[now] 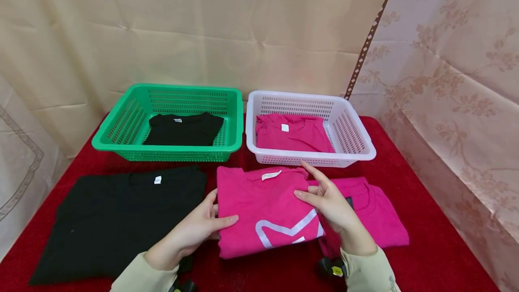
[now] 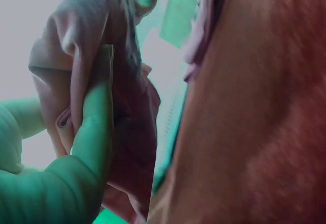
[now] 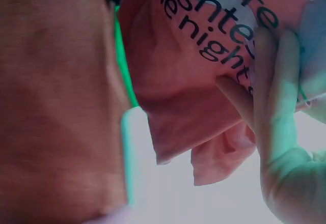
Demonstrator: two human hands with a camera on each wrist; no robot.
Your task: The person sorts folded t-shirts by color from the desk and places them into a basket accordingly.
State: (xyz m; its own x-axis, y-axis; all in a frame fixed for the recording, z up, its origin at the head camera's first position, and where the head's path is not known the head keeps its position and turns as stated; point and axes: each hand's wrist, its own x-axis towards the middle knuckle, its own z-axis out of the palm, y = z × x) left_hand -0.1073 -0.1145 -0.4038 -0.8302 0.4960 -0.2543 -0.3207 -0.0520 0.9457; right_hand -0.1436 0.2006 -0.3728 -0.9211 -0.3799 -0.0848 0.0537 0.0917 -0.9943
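Observation:
A folded pink T-shirt (image 1: 259, 202) with a pale outline print and a white neck label is held up between both hands in the head view. My left hand (image 1: 194, 229) grips its left side, thumb on top and fingers beneath. On the opposite side my right hand (image 1: 332, 204) pinches the edge, thumb above, index finger stretched out along it. Dark lettering shows on the shirt's underside in the right wrist view, with fingers (image 3: 282, 81) against it. Another folded pink T-shirt (image 1: 381, 215) lies partly behind the right hand. Left of the held shirt lies a folded black T-shirt (image 1: 121, 220).
At the back left stands a green basket (image 1: 190, 149) containing a folded black shirt (image 1: 182, 130). Beside it, a white basket (image 1: 308, 154) holds a folded pink shirt (image 1: 293, 139). Red cloth (image 1: 434, 233) covers the table; curtains (image 1: 251, 26) hang behind.

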